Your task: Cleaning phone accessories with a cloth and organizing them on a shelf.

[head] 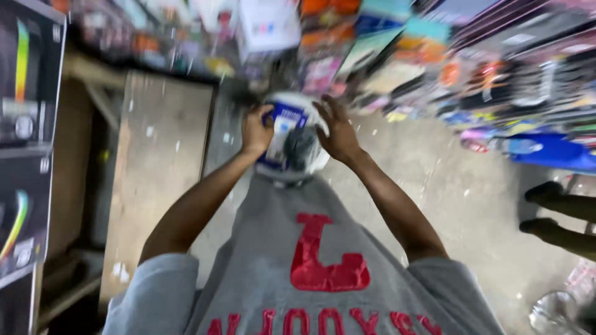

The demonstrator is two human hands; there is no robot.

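- Held out ahead of my chest, a round white appliance [293, 139] with a blue label and a dark hub in its middle sits between both hands; the blur keeps me from telling exactly what kind it is.
- My left hand [257, 130] is closed on the appliance's left edge, fingers curled over the blue label.
- My right hand [339, 131] is spread against the right edge, fingers wrapped over the top of the white rim.
- Handling, as I judge it: a stiff plastic shell, probably light to moderate in weight, smooth and so a little slippery. The rim on opposite sides looks the soundest place to grip; the label and the hub offer less purchase.
- Below the appliance lies a pale, speckled concrete floor [447, 186].
- Left of the appliance stands a worn wooden board or counter top [158, 167], and further left, dark printed boxes [25, 136].
- Beyond and right of the appliance run crowded shelves of colourful goods [484, 68], heavily blurred.
- Far right of the appliance, another person's dark shoes [546, 208] rest on the floor, near a blue package [552, 152].
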